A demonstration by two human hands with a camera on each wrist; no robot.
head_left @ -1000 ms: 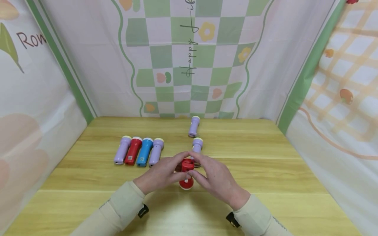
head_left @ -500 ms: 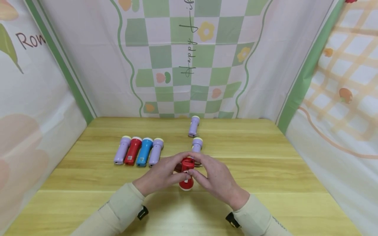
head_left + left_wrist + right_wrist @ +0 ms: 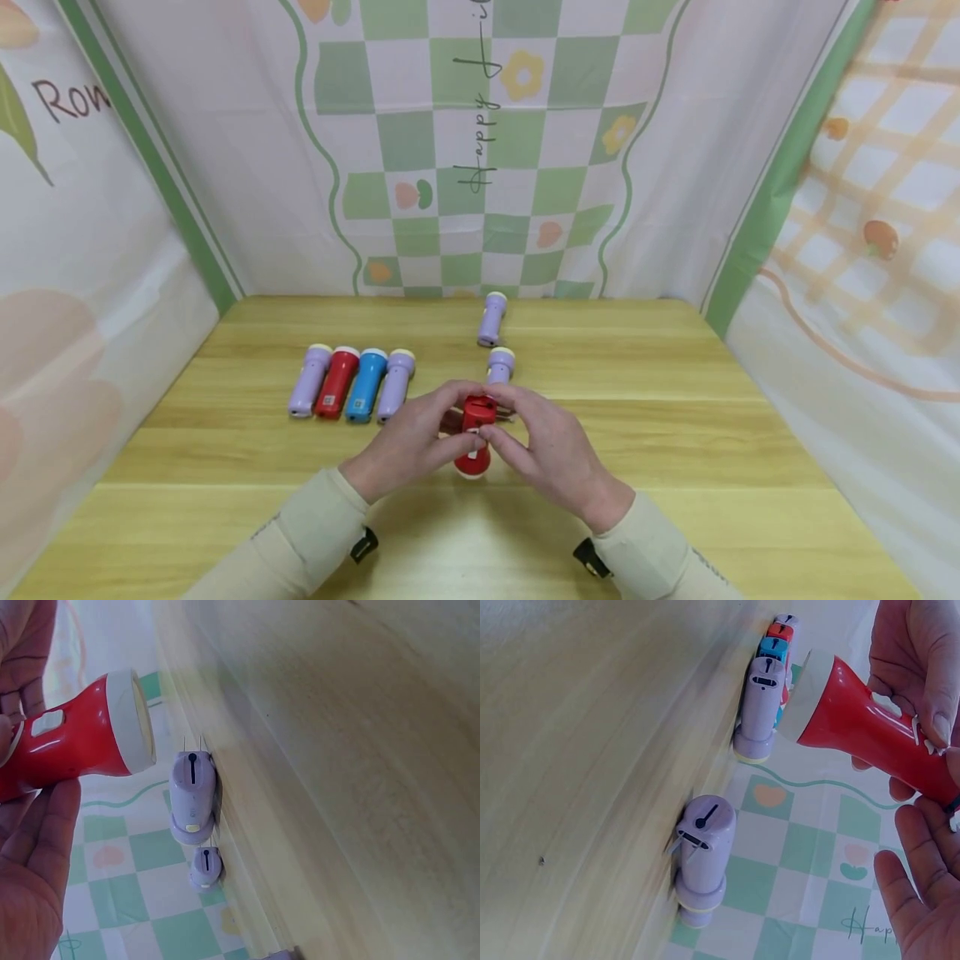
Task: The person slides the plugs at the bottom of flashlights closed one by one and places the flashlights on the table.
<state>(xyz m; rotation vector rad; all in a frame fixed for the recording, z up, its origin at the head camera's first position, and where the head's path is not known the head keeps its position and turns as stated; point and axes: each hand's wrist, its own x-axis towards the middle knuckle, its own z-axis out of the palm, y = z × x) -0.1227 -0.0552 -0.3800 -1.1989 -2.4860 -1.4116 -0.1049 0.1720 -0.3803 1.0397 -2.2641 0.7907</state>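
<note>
Shifted slightly: glossy red, flared plastic flashlight (image 3: pixel 82 742), gripped by left hand (image 3: pixel 412 435) and right hand (image 3: pixel 557 450), fingers partly curled.

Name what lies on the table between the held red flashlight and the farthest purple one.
The head view shows another purple flashlight between the held red flashlight and the farthest purple one.

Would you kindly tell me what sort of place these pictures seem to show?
Probably a small makeshift work booth: patterned sheets enclose a wood-grained table on three sides, four flashlights lie on it in a row, and another red flashlight is held above it.
</note>
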